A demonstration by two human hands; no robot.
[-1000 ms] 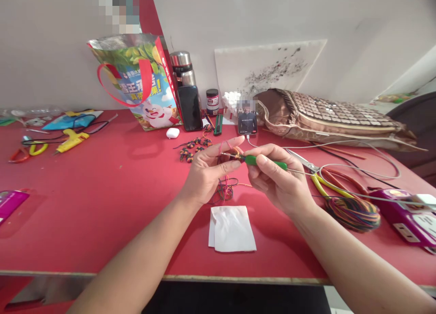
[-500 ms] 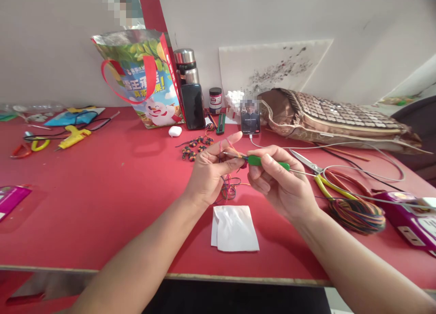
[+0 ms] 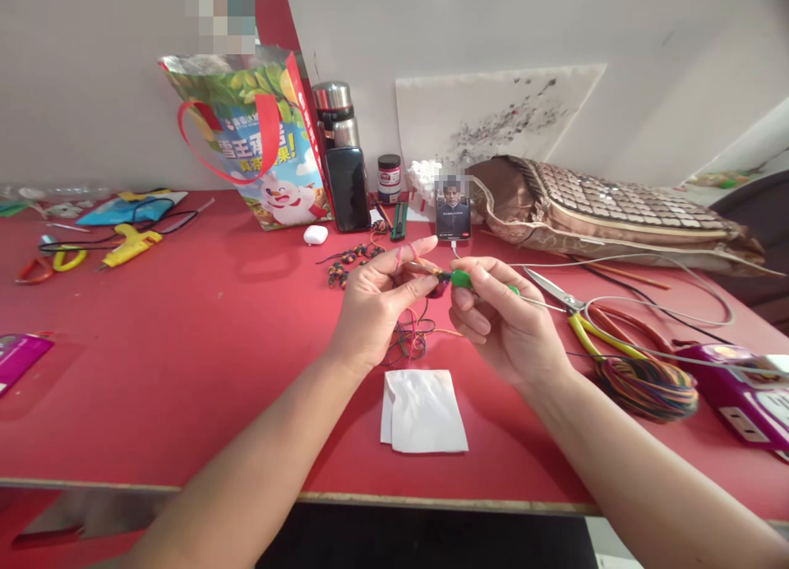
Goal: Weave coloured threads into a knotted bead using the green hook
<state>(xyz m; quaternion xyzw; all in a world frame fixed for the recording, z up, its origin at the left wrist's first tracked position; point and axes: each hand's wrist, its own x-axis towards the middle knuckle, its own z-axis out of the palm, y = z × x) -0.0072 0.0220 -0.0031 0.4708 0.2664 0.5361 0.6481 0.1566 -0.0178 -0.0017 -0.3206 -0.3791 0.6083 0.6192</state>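
My right hand (image 3: 502,314) is closed round the green handle of a crochet hook (image 3: 461,279), whose metal shaft points left. Between the thumb and fingers of my left hand (image 3: 385,302) is a small dark piece of crochet work (image 3: 439,286), partly hidden by the fingertips. Thin multicoloured yarn (image 3: 412,343) loops over my left index finger and hangs in a loose tangle below. The hook's tip meets the work, though its exact place in the stitches is too small to make out. Behind my left hand lies a dark multicoloured crocheted strip (image 3: 338,271).
A folded white tissue (image 3: 426,411) lies in front of me. To the right are scissors (image 3: 573,302), a yarn skein (image 3: 647,388) and a purple power strip (image 3: 731,396). A propped phone (image 3: 453,211), a shopping bag (image 3: 265,141) and a sequined bag (image 3: 616,211) stand behind.
My right hand has turned slightly, so less of the green handle shows. The hook's shaft is now less visible beside my left fingers. The camera view has shifted slightly.
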